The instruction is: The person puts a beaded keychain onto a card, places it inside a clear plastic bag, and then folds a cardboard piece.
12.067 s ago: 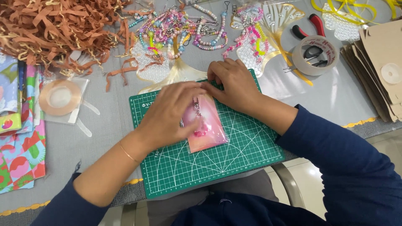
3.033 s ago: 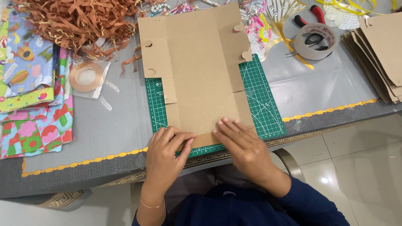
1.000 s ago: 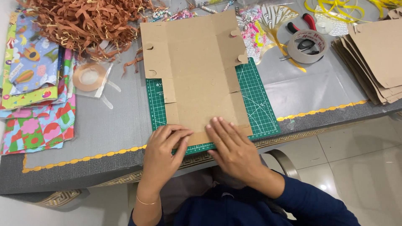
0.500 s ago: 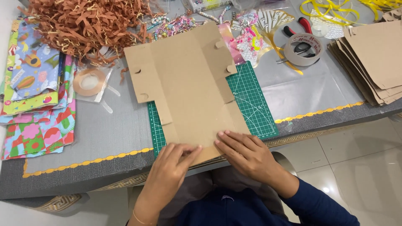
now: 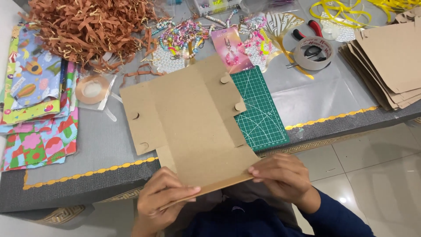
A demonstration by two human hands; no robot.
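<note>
- One flat cardboard box blank [image 5: 188, 127] lies tilted across the table's [image 5: 87, 145] front edge, its near end raised off the worktop and overhanging toward the person.
- Two hands hold that near end: the left hand [image 5: 164, 204] grasps the blank's near left corner, fingers on top and the edge running across them; the right hand [image 5: 283, 177] pinches the near right corner, fingertips [image 5: 254, 172] on the edge.
- So the blank extends away from both grips, up over the worktop, half covering one green cutting mat [image 5: 258, 109].
- One heap of brown paper shreds [image 5: 87, 26] fills the far left corner.
- One stack of patterned paper sheets [image 5: 35, 105] lies along the left edge.
- Two tape rolls: a copper-coloured one [image 5: 92, 89] left of the blank, a wide one [image 5: 314, 53] toward the far right.
- One stack of further cardboard blanks [image 5: 386, 61] sits at the right edge.
</note>
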